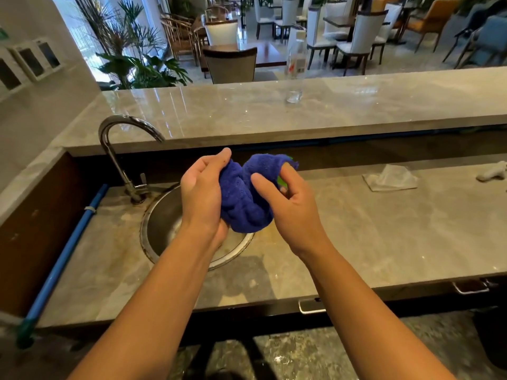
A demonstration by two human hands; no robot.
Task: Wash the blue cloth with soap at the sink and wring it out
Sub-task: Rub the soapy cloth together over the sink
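The blue cloth (pixel 244 196) is bunched up between both hands, held over the right half of the round steel sink (pixel 159 229). My left hand (pixel 201 193) grips its left side, thumb up. My right hand (pixel 290 198) pinches its right end, and a bit of green (pixel 280 180) shows behind those fingers; I cannot tell what it is. The curved chrome tap (pixel 120 149) stands left of the sink, and no water shows at its spout.
A marble counter (pixel 370 231) surrounds the sink, with a crumpled clear wrapper (pixel 391 178) and a white object (pixel 493 171) at the right. The raised bar ledge (pixel 247 113) carries a clear bottle (pixel 296 64). A blue pole (pixel 65 250) leans at the left.
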